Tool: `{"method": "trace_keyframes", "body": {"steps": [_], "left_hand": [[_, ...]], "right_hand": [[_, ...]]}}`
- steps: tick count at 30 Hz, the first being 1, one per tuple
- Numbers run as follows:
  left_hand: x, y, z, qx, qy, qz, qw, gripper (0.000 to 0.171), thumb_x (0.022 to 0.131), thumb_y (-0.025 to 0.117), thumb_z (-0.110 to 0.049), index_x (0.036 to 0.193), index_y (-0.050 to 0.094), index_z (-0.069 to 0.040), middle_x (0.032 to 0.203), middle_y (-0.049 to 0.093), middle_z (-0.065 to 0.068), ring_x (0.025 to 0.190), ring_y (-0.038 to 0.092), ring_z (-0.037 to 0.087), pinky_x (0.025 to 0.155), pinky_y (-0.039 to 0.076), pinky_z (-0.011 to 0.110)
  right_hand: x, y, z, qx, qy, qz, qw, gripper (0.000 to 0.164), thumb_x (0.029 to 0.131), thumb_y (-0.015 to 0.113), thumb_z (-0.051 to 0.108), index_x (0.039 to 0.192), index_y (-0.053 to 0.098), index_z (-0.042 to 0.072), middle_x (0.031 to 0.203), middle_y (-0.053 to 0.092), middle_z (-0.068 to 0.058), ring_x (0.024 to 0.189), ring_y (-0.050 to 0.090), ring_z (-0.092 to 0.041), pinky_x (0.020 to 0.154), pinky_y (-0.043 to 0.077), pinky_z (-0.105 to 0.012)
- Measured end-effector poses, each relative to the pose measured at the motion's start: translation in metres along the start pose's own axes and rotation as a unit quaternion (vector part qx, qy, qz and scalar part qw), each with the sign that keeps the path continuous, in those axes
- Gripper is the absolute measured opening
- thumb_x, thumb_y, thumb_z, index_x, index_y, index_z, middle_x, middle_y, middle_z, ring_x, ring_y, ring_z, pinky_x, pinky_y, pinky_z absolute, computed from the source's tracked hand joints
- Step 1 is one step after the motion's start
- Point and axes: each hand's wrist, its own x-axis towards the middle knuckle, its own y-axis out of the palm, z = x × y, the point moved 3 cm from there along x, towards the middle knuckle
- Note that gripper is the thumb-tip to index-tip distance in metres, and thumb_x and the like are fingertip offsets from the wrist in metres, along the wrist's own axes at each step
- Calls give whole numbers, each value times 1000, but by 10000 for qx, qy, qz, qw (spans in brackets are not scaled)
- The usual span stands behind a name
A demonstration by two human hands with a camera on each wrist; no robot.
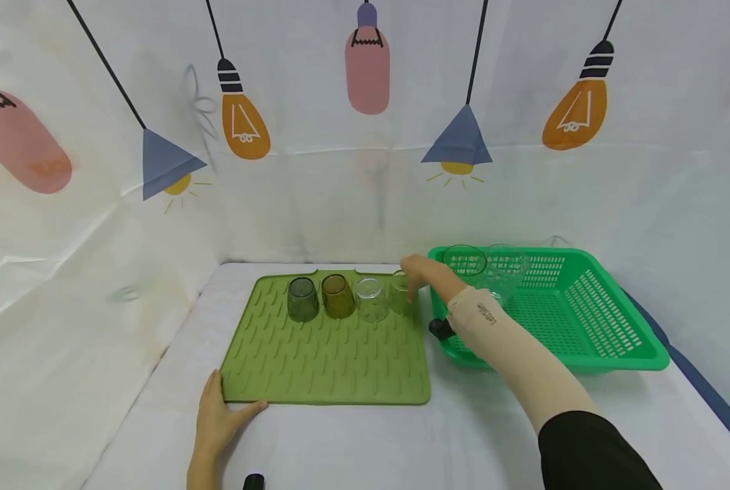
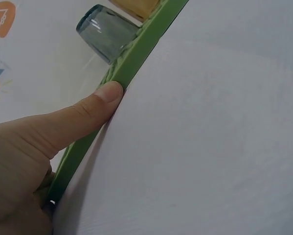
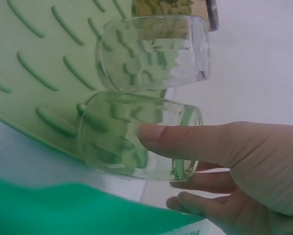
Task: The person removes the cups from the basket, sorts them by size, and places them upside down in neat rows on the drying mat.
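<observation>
4 glasses (image 1: 338, 298) are forming a row near the far edge of the green mat (image 1: 328, 371), and the rightmost glass (image 3: 114, 147) is occupying the far right corner, its long axis running roughly upright, its thick base apparently facing up. The right hand (image 1: 428, 272) is the nearer of the 2: it is holding this glass, thumb pressing 1 side, other fingers lying beyond it, partly hidden. The green basket (image 1: 658, 357) is sitting just right of that grip. The left hand (image 1: 220, 420) is resting diagonally opposite, at the near left corner, holding no glass, its thumb stretching wide and touching the front edge.
</observation>
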Motion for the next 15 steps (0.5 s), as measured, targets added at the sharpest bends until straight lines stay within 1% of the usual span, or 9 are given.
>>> {"method": "trace_keyframes", "body": {"steps": [2,4,8,10,12,15], "left_hand": [[0,-1,0,-10,14,-6,10000,123,65,85,-34,143,4,17,146,9,40,135,11,53,111,15,59],[1,-2,0,-49,39,6,10000,123,65,85,-33,143,4,17,146,9,40,135,11,53,111,15,59],[1,-2,0,-66,11,32,10000,123,65,85,-32,143,4,17,146,9,40,135,10,53,111,14,59],[1,-1,0,-56,-18,40,10000,123,65,85,-32,142,4,18,146,9,40,135,10,53,111,14,59],[1,-1,0,-51,-21,34,10000,123,65,85,-31,142,4,18,146,9,41,135,10,53,111,14,59],[2,0,0,-43,-5,18,10000,122,65,86,-31,142,5,18,146,10,41,135,11,53,111,14,58]], "right_hand": [[-1,0,-1,90,-36,-55,9999,51,76,80,22,113,54,-1,101,60,-13,92,59,-27,74,53,-35],[-2,0,-2,157,-78,-121,9998,51,76,80,22,114,54,-1,103,59,-13,92,59,-27,74,53,-35],[-3,1,-3,302,-155,-220,9992,62,77,79,23,125,49,-4,119,56,-19,108,55,-33,86,51,-40],[-4,2,-4,408,-190,-255,9987,69,78,78,23,132,45,-6,130,50,-22,119,48,-37,95,47,-43],[-5,1,-5,610,-216,-292,9975,75,79,77,23,137,40,-7,137,44,-24,126,42,-39,100,43,-45],[-12,-1,-7,1010,-259,-390,9938,79,81,75,21,141,33,-7,144,36,-25,132,34,-40,104,39,-47]]}}
